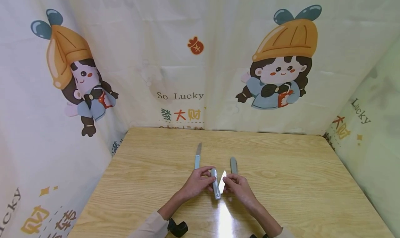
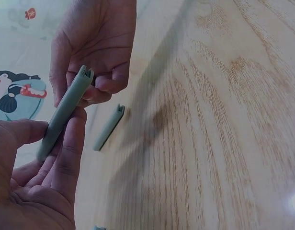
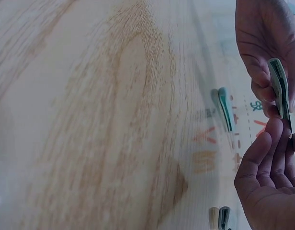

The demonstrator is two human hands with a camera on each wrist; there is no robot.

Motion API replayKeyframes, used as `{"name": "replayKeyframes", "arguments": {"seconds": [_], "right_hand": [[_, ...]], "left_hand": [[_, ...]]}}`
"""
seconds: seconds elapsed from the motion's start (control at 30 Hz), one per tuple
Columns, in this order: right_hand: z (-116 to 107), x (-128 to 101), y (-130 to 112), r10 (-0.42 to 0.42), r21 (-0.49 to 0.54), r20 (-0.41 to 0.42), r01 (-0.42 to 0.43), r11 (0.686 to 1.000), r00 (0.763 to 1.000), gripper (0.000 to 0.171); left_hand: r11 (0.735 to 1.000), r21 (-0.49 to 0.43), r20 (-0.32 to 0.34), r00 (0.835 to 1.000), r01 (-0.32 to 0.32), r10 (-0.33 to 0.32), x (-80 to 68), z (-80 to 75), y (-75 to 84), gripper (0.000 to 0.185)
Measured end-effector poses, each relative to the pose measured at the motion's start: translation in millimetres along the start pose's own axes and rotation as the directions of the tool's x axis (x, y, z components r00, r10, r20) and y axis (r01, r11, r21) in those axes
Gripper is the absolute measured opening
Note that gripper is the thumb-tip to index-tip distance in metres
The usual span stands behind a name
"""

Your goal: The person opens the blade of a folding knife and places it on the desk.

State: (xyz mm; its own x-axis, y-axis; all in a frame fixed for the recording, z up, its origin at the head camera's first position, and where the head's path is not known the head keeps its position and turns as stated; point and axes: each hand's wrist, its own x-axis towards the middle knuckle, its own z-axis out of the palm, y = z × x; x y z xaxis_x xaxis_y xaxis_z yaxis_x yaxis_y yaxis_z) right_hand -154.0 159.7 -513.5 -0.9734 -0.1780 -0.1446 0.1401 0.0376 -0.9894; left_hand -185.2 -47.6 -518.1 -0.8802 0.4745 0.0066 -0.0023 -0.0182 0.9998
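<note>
My left hand [image 1: 197, 183] grips the pale grey-green handle of a folding knife [image 1: 215, 186], thumb on one side and fingers on the other. The blade [image 1: 222, 182] stands partly folded out at a narrow angle, shining in the head view. My right hand [image 1: 240, 188] pinches that blade near its tip between thumb and fingers. In the left wrist view the handle [image 2: 66, 112] hides most of the blade, and its slotted end points up. The right wrist view has the handle [image 3: 278, 86] above my right fingers [image 3: 262, 153].
A second folding knife [image 1: 197, 159] lies beyond my left hand, blade out and pointing away. Past my right hand is a folded knife [image 1: 233, 164] on the wooden table [image 1: 281, 168]. A printed curtain [image 1: 218, 71] hangs round the table's back and sides.
</note>
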Motion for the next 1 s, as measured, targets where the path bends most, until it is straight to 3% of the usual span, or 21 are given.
{"name": "replayKeyframes", "arguments": {"seconds": [0.67, 0.73, 0.83, 0.87, 0.9, 0.93, 0.97, 1.0], "right_hand": [[-5, -2, 2, 0.013, 0.032, -0.019, -0.012, 0.999, 1.0, 0.028], [-5, -2, 1, 0.008, 0.018, -0.017, -0.008, 1.0, 1.0, 0.029], [-7, -2, 0, 0.003, -0.01, -0.023, -0.003, 1.0, 1.0, 0.03], [-8, -2, 0, 0.0, -0.022, -0.026, -0.001, 1.0, 1.0, 0.031], [-8, -2, 0, -0.001, -0.031, -0.029, 0.0, 1.0, 1.0, 0.032], [-10, -2, 0, 0.0, -0.037, -0.03, -0.001, 0.999, 1.0, 0.032], [-11, -3, 0, -0.001, -0.044, -0.03, 0.0, 0.999, 1.0, 0.032], [-12, -3, 0, -0.002, -0.048, -0.027, 0.0, 0.999, 1.0, 0.032]], "left_hand": [[0.998, -0.057, -0.061, 0.998, 0.009, -0.012, -7.1, 0.6, -3.5, 0.049], [0.999, -0.039, -0.048, 0.999, 0.01, -0.012, -8.1, -1.7, -2.2, 0.054], [0.994, 0.105, -0.011, 0.999, -0.043, 0.044, -10.5, -6.8, 2.6, 0.062], [0.979, 0.188, 0.016, 0.997, -0.081, 0.08, -11.3, -8.4, 5.3, 0.062], [0.947, 0.291, 0.052, 0.99, -0.137, 0.128, -12.2, -9.6, 7.9, 0.062], [0.892, 0.402, 0.098, 0.978, -0.207, 0.183, -12.9, -10.2, 10.1, 0.061], [0.812, 0.511, 0.151, 0.96, -0.282, 0.238, -13.5, -10.3, 12.1, 0.058], [0.716, 0.6, 0.214, 0.934, -0.357, 0.287, -14.0, -9.6, 13.9, 0.055]]}}
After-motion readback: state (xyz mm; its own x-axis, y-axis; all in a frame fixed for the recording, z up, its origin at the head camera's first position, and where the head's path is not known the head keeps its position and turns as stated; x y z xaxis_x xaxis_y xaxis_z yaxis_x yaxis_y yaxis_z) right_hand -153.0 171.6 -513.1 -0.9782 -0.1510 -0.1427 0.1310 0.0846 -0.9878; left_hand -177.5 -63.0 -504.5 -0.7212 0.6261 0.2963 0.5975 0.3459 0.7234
